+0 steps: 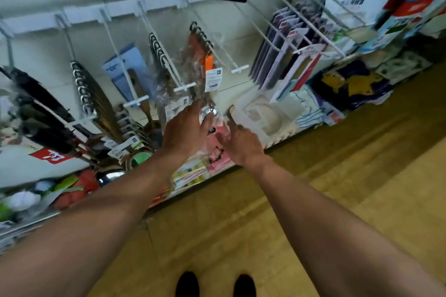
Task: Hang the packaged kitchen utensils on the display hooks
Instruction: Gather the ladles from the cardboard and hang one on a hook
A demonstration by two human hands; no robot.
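A clear-bagged utensil with an orange handle and a shiny metal head (pixel 208 111) hangs from a white display hook (pixel 210 46), a white label on its front. My left hand (pixel 185 128) reaches up to the bag's lower end, with the fingers around the metal head. My right hand (pixel 241 142) is just to the right, fingers loosely spread, holding nothing. An empty hook (pixel 239 69) sticks out to the right of the bag. More packaged utensils hang on the hooks to the left (pixel 161 55).
Dark-handled tools (pixel 41 108) and whisk-like packs (pixel 91 94) fill the left hooks. Flat carded packs (pixel 289 50) hang at right. A low shelf (pixel 265 125) holds white and pink goods. Wooden floor (pixel 313 200) lies below, with my shoes at the bottom.
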